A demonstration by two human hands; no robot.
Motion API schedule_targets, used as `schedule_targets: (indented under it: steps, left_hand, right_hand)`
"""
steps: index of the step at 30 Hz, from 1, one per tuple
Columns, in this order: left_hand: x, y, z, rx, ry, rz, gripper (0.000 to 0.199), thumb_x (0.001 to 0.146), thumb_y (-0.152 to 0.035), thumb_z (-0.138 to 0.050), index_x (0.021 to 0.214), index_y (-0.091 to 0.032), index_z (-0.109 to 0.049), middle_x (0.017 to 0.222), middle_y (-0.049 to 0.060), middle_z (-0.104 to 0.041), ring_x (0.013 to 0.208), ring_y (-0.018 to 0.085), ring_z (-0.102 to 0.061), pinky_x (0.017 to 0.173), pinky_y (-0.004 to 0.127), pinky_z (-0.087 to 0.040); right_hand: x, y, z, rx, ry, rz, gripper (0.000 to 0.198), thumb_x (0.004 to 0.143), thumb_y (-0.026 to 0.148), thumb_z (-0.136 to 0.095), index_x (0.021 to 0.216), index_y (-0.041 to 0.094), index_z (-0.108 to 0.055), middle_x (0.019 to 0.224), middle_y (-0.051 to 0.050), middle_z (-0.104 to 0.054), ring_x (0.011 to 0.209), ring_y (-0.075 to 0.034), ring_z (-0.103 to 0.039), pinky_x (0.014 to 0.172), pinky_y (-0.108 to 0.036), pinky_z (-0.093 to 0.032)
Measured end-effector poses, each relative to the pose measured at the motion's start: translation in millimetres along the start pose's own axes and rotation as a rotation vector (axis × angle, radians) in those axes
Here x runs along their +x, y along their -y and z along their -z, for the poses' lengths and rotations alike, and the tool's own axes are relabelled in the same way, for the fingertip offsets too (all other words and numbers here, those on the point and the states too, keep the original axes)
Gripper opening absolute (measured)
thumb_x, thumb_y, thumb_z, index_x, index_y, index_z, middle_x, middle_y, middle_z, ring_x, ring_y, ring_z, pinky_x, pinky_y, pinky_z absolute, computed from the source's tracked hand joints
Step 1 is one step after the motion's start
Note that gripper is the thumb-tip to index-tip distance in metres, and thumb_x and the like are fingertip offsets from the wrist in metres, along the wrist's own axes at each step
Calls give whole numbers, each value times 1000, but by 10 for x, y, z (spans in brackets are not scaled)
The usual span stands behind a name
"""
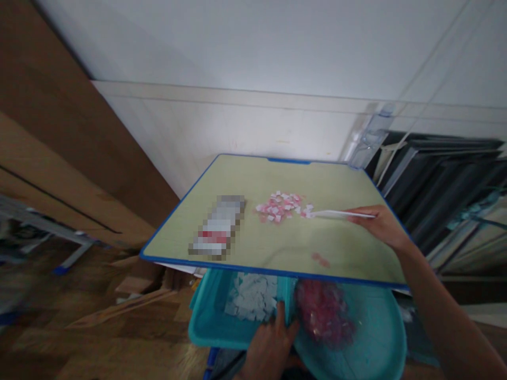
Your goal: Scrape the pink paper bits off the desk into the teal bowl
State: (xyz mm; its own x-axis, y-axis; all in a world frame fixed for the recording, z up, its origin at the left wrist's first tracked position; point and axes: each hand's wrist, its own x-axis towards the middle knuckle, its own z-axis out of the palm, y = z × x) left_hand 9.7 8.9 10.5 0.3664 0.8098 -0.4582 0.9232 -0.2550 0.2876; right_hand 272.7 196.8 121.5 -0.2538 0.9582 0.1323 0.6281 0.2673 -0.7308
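Saw right hand (pixel 378 227) gripping one white tool (pixel 335 213) near right edge of counter (pixel 325 182), reaching one central pink-white heap (pixel 279 206). Counted two teal containers (pixel 222 338) under front edge; couldn't tell grip of left hand (pixel 269 345).

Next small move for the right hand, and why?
Probably ease the tip of the thin white tool left to part one piece from the pink and white pieces: the right hand holds the tool, its tip sits at the cluster's right edge, and the pieces lie crowded.
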Motion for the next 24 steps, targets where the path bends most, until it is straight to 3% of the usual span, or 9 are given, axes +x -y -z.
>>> schedule_targets:
  steps: [2,6,10,15,20,24]
  left_hand:
    - [3,7,-4,14,-17,-14,66,65,-40,-68,126,-30,-42,139,20,-29,96,30,-58,75,42,-50]
    - [24,19,-10,55,-5,-29,65,66,-41,-67,125,-28,-44,138,24,-29,93,32,-59,72,44,-51]
    - [41,30,-24,74,-1,-28,64,67,-41,-66,125,-29,-44,138,24,-29,90,32,-61,70,44,-52]
    - [40,41,-46,83,-3,-42,68,64,-42,-68,126,-28,-43,137,25,-31,87,32,-62,70,44,-52]
    - [51,34,-30,76,29,-32,66,66,-42,-67,125,-29,-43,137,25,-29,86,32,-62,69,44,-52]
    - [59,37,-41,70,29,-33,66,68,-43,-65,127,-29,-41,137,25,-31,90,31,-61,71,44,-52]
  right_hand:
    - [47,-34,-24,-2,-13,24,33,72,46,-58,85,19,-73,88,-6,-72,77,-28,-67,70,-43,-53]
    - [47,-34,23,-7,108,80,32,72,43,-60,87,18,-73,88,-7,-72,77,-27,-67,71,-39,-53]
    - [-11,23,78,-3,100,84,32,74,42,-59,92,18,-71,92,-8,-71,82,-27,-66,73,-38,-53]
    - [-91,75,91,32,256,92,28,76,38,-58,89,17,-72,89,-8,-72,83,-26,-66,76,-37,-52]
    - [-148,37,108,64,228,50,31,76,39,-58,93,17,-71,95,-10,-70,87,-27,-65,78,-36,-51]
    - [-204,20,125,82,296,64,34,75,43,-58,91,16,-72,92,-11,-71,86,-27,-66,78,-36,-51]
